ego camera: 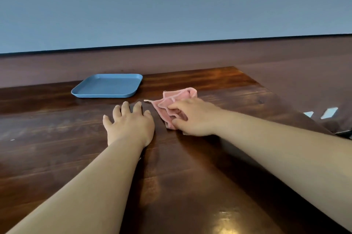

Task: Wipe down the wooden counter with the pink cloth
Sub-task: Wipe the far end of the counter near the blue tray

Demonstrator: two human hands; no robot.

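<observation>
Head view: pink cloth (pixel 172 105) crumpled, angled far-right.

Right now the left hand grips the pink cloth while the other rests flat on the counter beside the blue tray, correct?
Not quite. The head view shows the right hand gripping the pink cloth; the left hand rests flat on the counter, near the blue tray.

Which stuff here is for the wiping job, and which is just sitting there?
For the job:
pink cloth, gripped by the right hand
wooden counter
left hand, resting flat on the counter

Just lying about:
blue tray, empty
</observation>
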